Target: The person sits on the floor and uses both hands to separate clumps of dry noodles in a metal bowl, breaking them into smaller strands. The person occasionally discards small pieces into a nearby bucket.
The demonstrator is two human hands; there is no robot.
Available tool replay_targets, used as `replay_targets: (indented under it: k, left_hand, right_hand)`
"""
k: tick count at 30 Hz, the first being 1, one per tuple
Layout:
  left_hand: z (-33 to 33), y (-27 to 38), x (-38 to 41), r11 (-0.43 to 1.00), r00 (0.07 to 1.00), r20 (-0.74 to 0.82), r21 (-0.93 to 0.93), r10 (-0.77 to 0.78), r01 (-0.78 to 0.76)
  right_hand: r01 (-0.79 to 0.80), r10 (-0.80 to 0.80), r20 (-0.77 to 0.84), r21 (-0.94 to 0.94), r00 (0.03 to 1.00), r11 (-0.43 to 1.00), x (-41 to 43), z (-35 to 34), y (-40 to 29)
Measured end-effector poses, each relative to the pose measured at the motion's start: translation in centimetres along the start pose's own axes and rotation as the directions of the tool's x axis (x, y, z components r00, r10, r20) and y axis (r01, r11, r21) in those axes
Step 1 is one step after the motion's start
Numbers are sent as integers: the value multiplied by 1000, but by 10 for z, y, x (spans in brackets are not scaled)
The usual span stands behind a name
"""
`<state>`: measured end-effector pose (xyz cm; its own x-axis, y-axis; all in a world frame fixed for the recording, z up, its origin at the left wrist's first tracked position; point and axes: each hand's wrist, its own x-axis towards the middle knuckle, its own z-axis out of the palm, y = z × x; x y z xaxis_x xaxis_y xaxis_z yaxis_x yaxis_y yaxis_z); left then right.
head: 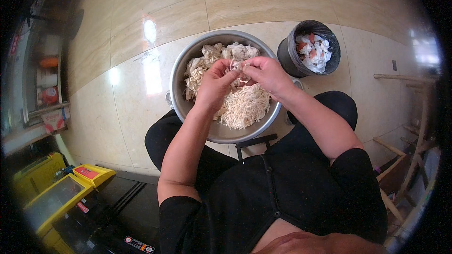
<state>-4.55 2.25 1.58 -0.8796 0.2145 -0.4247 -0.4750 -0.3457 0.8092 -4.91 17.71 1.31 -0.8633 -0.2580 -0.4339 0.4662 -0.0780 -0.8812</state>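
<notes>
A large round metal basin (178, 104) stands in front of me between my knees. Over its middle, my left hand (220, 77) and my right hand (263, 74) pinch one small whitish, stringy piece (236, 65) between their fingertips, close together. Pale thin shreds (246, 107) form a heap in the near right part of the basin. Larger pale, folded clumps (197, 70) lie along its left and far sides; what they are made of I cannot tell. My fingers hide part of the basin's contents.
A black bin (289, 54) with a clear liner, holding crumpled white and reddish scraps, stands beyond the basin at right. Wooden frames (422, 113) stand at far right. At lower left are a black surface (123, 201) and a yellow-framed case (58, 197); a shelf (44, 109) is at left.
</notes>
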Motion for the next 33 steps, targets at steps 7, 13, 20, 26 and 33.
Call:
replay_targets:
  k: [7,13,20,26,33]
  left_hand:
    - [-13,-2,4,999,999,-6,35,-35,36]
    - [-6,-2,-1,989,995,39,114,-94,89]
    - [-6,1,2,989,994,-26,-102,-109,106]
    - [0,-1,-1,991,1000,-1,136,-2,2]
    - [-6,-8,5,904,996,-70,428,47,-12]
  right_hand:
    - [35,-32,-35,93,999,995,1,0,0]
    - [76,-75,-58,14,996,997,0,-2,1]
    - [19,-12,-82,86,997,996,1,-2,-3]
    - [-39,43,-3,341,999,939,-2,-1,-6]
    - [-120,70,118,501,991,857,-3,-1,-10]
